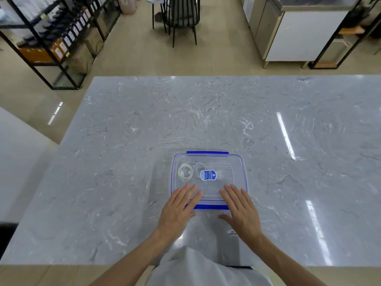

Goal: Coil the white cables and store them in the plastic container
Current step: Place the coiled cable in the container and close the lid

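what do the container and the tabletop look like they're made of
The container looks like clear glossy plastic: the coiled cables show through it; its blue clips seem opaque plastic. The tabletop looks like polished grey stone or an imitation: veined, with sharp light reflections.

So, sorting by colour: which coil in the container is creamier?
The left coil, nearest the container wall; the other coil, beside the blue label, looks greyer.

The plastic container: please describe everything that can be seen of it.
The plastic container is clear, rectangular, round-cornered, with blue latches on its far and near sides. Its labelled lid seems on. It lies flat on the marble table, with two coiled white cables inside. The left hand and right hand rest flat on it.
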A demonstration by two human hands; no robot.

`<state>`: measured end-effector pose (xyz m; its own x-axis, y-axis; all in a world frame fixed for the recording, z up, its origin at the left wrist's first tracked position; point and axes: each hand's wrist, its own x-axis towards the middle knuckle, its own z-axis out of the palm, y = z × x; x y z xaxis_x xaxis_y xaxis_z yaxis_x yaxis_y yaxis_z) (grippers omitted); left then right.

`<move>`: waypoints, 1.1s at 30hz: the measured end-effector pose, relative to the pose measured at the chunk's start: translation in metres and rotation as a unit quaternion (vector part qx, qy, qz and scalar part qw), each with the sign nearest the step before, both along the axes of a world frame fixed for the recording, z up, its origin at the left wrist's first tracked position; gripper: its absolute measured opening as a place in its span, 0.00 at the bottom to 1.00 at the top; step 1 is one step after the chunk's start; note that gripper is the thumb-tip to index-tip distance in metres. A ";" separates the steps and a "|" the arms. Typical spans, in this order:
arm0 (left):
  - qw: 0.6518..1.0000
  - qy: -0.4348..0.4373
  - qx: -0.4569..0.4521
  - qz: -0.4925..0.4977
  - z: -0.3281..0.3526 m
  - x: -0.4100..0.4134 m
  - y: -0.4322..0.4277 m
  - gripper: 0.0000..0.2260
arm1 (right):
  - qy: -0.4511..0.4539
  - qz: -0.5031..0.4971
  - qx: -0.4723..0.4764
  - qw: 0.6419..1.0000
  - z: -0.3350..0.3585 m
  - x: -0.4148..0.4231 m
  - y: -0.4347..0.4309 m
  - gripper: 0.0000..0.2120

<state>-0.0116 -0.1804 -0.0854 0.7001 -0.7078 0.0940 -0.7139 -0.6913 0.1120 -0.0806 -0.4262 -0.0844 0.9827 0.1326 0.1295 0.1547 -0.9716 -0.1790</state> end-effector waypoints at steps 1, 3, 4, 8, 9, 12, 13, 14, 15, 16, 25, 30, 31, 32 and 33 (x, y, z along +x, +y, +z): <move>1.000 -0.009 0.011 -0.003 -0.002 0.000 0.001 0.46 | -0.016 0.001 -0.010 1.000 -0.003 0.000 0.000 0.45; 1.000 -0.018 0.020 -0.001 -0.002 0.002 0.001 0.49 | -0.070 0.006 -0.027 0.997 -0.008 0.001 -0.001 0.38; 1.000 -0.023 0.012 0.001 -0.001 0.003 0.001 0.47 | -0.100 0.009 -0.029 0.995 -0.010 0.002 -0.001 0.33; 0.996 -0.078 -0.040 -0.018 0.001 0.005 0.004 0.32 | -0.144 0.037 -0.018 0.989 -0.006 0.002 -0.008 0.25; 0.995 -0.087 -0.047 -0.026 0.003 0.005 0.006 0.30 | -0.141 0.046 -0.015 0.989 -0.002 0.001 -0.011 0.25; 0.990 -0.106 -0.086 -0.040 0.008 0.008 0.006 0.21 | -0.138 0.045 0.003 0.989 0.008 0.003 -0.016 0.23; 0.988 -0.107 -0.105 -0.038 0.010 0.010 0.005 0.18 | -0.145 0.034 0.014 0.989 0.009 0.005 -0.016 0.21; 0.986 -0.107 -0.123 -0.034 0.011 0.010 0.002 0.17 | -0.150 0.023 0.026 0.988 0.011 0.007 -0.015 0.20; 0.984 -0.106 -0.137 -0.029 0.013 0.011 0.000 0.16 | -0.150 0.014 0.037 0.988 0.012 0.008 -0.013 0.19; 0.983 -0.103 -0.149 -0.025 0.016 0.011 -0.001 0.16 | -0.147 0.009 0.048 0.988 0.014 0.009 -0.011 0.18; 0.920 0.154 -0.302 0.197 0.044 -0.004 -0.001 0.28 | 0.012 -0.240 0.448 0.861 0.052 0.013 -0.025 0.23; 0.710 0.455 -0.425 0.330 0.051 0.010 -0.004 0.30 | 0.144 -0.229 0.733 0.625 0.050 0.019 -0.019 0.24; 0.713 0.448 -0.426 0.330 0.050 0.017 -0.009 0.29 | 0.144 -0.224 0.736 0.623 0.048 0.024 -0.016 0.23; 0.723 0.431 -0.427 0.331 0.050 0.026 -0.014 0.29 | 0.140 -0.226 0.736 0.623 0.047 0.034 -0.015 0.23; 0.731 0.415 -0.427 0.333 0.051 0.036 -0.019 0.29 | 0.137 -0.227 0.736 0.622 0.047 0.045 -0.015 0.23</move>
<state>0.0246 -0.1995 -0.0347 0.9291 -0.1157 -0.3511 0.3086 -0.2802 0.9090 -0.0356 -0.4412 -0.0377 0.8872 -0.2309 -0.3994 -0.3090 0.3454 -0.8861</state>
